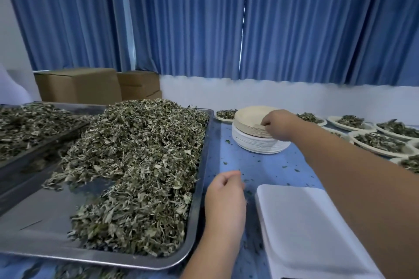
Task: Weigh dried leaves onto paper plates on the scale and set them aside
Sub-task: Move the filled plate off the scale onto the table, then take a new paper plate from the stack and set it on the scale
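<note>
Evidently the job is well under way but far from finished. Several filled plates [381, 142] already sit set aside at the far right of the counter [249, 165], while a deep heap of dried leaves [140, 154] remains in the steel tray [199, 199] on the left. The scale [306, 229], just beside the tray, carries no plate, so a new round is only starting. The right hand [276, 123] reaches to the stack of paper plates [260, 145], its fingers curled and pinching the rim of the top plate [251, 113]. The left hand [224, 195] hovers between tray and scale, fingers loosely curled with nothing visible in them.

The scale's display is cut off at the bottom edge, so no reading shows. The row of filled plates runs out of view on the right, so the count cannot be told. The right fingertips are mostly hidden behind the knuckles.
</note>
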